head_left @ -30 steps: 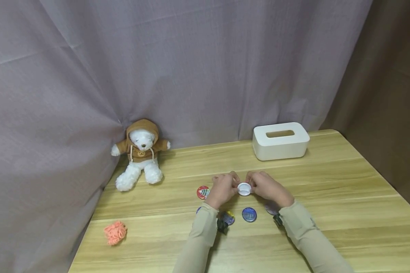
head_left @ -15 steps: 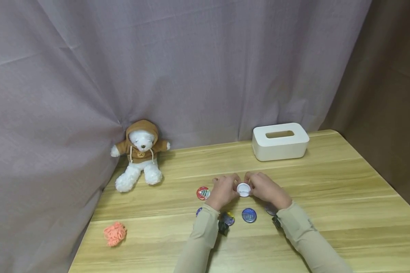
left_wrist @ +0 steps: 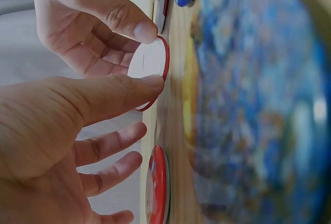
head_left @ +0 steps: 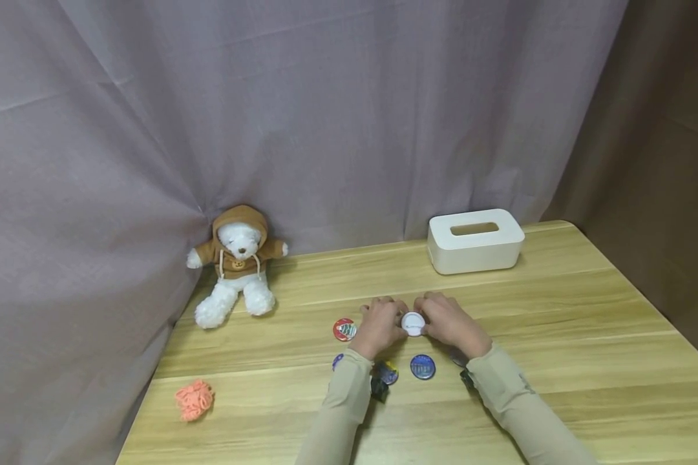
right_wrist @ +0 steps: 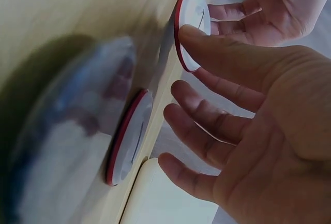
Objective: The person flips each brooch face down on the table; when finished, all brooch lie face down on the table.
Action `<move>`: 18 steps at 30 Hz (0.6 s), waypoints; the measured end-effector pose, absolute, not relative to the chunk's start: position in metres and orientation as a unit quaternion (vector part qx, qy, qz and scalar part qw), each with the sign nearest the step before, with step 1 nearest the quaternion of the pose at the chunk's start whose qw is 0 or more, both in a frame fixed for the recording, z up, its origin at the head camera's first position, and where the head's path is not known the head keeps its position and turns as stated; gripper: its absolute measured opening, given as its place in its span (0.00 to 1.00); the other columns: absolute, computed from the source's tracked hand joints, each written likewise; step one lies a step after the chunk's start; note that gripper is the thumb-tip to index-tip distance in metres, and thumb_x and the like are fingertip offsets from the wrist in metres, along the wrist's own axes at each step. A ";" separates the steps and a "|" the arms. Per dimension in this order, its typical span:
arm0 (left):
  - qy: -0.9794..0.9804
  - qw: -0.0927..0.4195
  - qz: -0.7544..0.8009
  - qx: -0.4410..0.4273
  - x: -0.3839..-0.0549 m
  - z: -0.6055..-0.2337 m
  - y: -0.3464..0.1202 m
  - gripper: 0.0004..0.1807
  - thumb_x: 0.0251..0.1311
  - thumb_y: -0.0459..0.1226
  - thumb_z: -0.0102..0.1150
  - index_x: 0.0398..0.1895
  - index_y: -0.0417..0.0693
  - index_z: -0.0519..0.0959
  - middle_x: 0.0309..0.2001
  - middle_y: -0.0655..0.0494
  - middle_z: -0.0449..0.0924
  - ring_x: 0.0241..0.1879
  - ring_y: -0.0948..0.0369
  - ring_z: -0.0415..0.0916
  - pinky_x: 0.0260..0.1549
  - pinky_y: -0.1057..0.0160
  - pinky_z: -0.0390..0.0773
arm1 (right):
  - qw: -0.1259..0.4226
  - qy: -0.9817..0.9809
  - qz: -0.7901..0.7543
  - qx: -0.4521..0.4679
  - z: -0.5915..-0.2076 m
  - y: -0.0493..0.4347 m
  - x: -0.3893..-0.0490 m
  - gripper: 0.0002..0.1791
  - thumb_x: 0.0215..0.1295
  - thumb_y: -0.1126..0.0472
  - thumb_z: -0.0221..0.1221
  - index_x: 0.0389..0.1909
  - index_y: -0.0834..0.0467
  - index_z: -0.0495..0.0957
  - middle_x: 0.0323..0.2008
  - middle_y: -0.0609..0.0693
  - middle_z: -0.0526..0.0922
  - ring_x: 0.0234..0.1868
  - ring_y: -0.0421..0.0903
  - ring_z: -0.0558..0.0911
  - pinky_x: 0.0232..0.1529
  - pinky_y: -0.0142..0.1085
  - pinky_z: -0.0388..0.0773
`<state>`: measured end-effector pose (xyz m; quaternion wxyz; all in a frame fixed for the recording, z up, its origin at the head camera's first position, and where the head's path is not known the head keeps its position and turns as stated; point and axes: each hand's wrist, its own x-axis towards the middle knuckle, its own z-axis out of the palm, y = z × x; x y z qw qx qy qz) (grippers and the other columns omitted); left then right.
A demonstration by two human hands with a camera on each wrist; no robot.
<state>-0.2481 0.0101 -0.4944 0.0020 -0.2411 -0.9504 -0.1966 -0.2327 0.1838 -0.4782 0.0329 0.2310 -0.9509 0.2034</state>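
Both hands hold one round pin-back button badge (head_left: pixel 413 324), its white back facing the wearer and its rim red in the wrist views. My left hand (head_left: pixel 380 327) pinches its left edge, thumb on the white back (left_wrist: pixel 147 66). On the opposite edge my right hand (head_left: pixel 450 323) pinches it, the thumb also across the back. The badge stands tilted near the tabletop; whether it touches the wood I cannot tell. Beside my left hand lies a red badge (head_left: pixel 344 329) with a green tree picture. Another red-rimmed badge (right_wrist: pixel 129 138), white back showing, is near my right hand.
Nearer the wearer lie a blue badge (head_left: pixel 423 367), a blue-yellow badge (head_left: pixel 387 372), a purple badge (head_left: pixel 337 361) and a partly hidden badge (head_left: pixel 458 357). A teddy bear (head_left: pixel 241 265), white tissue box (head_left: pixel 475 242) and coral yarn bundle (head_left: pixel 194 400) stand farther out.
The held badge has tipped so its white back looks rounder in the head view, and it has shifted slightly toward the wearer. Both hands keep their pinch on it.
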 end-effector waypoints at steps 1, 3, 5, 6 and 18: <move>-0.950 0.001 -0.197 -0.242 -0.248 -0.495 0.010 0.18 0.47 0.39 0.79 0.44 0.54 0.87 0.42 0.56 0.81 0.45 0.53 0.74 0.45 0.49 0.66 | 0.032 -0.951 0.200 0.231 -0.479 0.184 -0.232 0.12 0.46 0.70 0.73 0.30 0.59 0.79 0.30 0.49 0.76 0.34 0.50 0.75 0.37 0.48 0.73; -0.950 0.001 -0.195 -0.243 -0.248 -0.495 0.011 0.18 0.47 0.39 0.79 0.44 0.53 0.87 0.43 0.56 0.81 0.45 0.53 0.73 0.45 0.49 0.66 | 0.031 -0.952 0.197 0.230 -0.480 0.183 -0.232 0.12 0.47 0.69 0.73 0.30 0.59 0.80 0.30 0.49 0.75 0.35 0.51 0.75 0.37 0.48 0.73; -0.950 0.001 -0.192 -0.245 -0.247 -0.495 0.011 0.18 0.47 0.38 0.79 0.44 0.53 0.87 0.44 0.55 0.82 0.45 0.53 0.73 0.44 0.49 0.66 | 0.027 -0.953 0.197 0.228 -0.480 0.183 -0.231 0.11 0.47 0.69 0.73 0.30 0.59 0.80 0.30 0.50 0.75 0.35 0.52 0.74 0.38 0.50 0.73; -0.951 0.001 -0.190 -0.244 -0.247 -0.495 0.011 0.18 0.47 0.39 0.79 0.45 0.53 0.88 0.45 0.55 0.82 0.46 0.53 0.73 0.44 0.50 0.66 | 0.024 -0.954 0.197 0.226 -0.480 0.183 -0.231 0.11 0.48 0.69 0.72 0.30 0.59 0.80 0.30 0.50 0.75 0.36 0.52 0.74 0.38 0.51 0.73; -0.952 -0.027 -0.180 -0.245 -0.245 -0.494 0.009 0.15 0.54 0.41 0.75 0.46 0.52 0.88 0.42 0.54 0.78 0.43 0.54 0.68 0.41 0.53 0.64 | -0.004 -0.957 0.190 0.221 -0.481 0.182 -0.230 0.07 0.55 0.68 0.70 0.34 0.60 0.82 0.35 0.53 0.71 0.40 0.54 0.68 0.37 0.49 0.69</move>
